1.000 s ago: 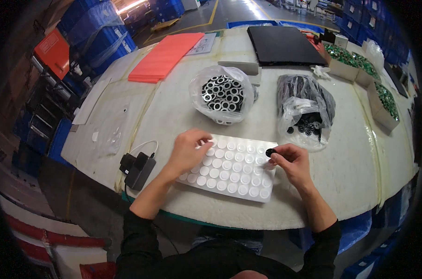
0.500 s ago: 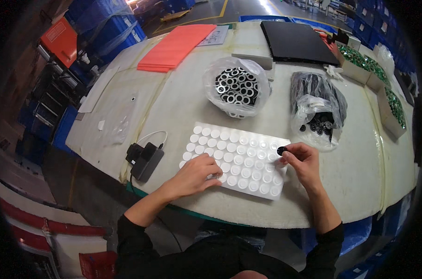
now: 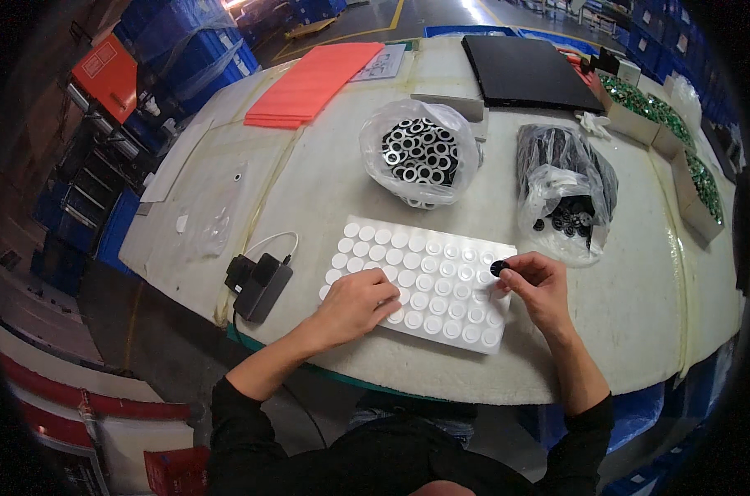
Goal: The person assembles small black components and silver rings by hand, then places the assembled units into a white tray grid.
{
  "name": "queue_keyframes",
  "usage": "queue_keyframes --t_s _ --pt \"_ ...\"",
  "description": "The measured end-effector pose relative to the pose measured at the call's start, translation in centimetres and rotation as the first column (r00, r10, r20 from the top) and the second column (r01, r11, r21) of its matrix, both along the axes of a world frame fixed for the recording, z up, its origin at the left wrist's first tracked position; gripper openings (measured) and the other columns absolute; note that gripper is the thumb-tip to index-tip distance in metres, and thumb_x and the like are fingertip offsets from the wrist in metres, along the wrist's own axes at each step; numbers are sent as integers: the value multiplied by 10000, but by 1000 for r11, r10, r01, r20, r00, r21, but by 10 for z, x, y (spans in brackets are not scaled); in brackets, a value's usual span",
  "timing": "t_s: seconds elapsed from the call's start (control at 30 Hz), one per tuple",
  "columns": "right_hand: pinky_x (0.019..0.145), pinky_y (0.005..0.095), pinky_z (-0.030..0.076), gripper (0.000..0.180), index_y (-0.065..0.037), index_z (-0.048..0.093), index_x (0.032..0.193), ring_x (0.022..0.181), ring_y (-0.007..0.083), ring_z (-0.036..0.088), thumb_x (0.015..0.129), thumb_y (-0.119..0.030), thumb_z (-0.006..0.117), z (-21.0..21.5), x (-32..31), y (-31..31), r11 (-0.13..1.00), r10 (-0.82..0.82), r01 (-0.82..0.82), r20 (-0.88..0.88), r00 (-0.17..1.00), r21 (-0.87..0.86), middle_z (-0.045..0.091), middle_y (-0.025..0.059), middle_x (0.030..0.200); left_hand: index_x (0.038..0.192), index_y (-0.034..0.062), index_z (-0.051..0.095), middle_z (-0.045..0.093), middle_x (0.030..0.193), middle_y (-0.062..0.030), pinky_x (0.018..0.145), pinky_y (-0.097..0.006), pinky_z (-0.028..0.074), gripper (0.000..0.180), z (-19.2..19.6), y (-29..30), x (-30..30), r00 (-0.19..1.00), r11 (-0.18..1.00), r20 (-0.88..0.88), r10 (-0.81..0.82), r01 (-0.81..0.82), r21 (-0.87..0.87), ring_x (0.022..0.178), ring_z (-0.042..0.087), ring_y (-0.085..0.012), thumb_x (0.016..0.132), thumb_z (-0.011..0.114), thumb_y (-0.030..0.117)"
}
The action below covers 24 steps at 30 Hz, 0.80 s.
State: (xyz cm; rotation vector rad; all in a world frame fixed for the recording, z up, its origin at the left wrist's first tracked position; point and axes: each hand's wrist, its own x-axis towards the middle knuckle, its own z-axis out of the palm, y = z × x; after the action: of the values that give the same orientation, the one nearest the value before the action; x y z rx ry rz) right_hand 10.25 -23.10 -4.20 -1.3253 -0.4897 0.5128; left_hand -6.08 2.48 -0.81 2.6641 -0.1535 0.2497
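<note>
A white tray (image 3: 442,340) lies in front of me, set with rows of round white discs (image 3: 399,238). Those in the right-hand columns show a ring outline, while the left-hand ones look plain. Over the tray's front left part is my left hand (image 3: 352,307), its fingers closed together near a disc; whatever may be between the fingertips is hidden. My right hand (image 3: 542,288) pinches a small black round disc (image 3: 499,268) between thumb and forefinger at the tray's far right corner.
Behind the tray stands a plastic-lined tub (image 3: 371,169) of black-and-silver rings. Right of it lies a plastic bag (image 3: 548,178) with black round parts. A black device with a cable (image 3: 263,289) sits at left. Orange sheets (image 3: 317,83), a black panel (image 3: 528,73) and boxes of green parts (image 3: 700,186) lie farther off.
My left hand has shifted slightly away from me across the tray. My right hand keeps the black disc at nearly the same spot.
</note>
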Motion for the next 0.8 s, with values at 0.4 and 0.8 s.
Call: queue_keyframes --t_s 0.4,0.8 --pt "643 250 525 145 51 630 945 701 134 644 824 -22 666 6 -1 -2 1000 2 -2 -10 1000 -2 677 99 810 726 58 557 532 698 -87 600 -362 465 95 -5 -4 11 972 907 88 -218 168 386 675 566 -246 687 638 87" --pt "617 249 529 117 44 626 902 707 152 658 831 -39 667 33 -28 26 995 88 -92 -84 993 -49 665 98 827 844 -24 553 671 740 -111 601 -260 531 82 9 13 20 980 703 -52 194 -176 -689 680 680 -166 834 601 41"
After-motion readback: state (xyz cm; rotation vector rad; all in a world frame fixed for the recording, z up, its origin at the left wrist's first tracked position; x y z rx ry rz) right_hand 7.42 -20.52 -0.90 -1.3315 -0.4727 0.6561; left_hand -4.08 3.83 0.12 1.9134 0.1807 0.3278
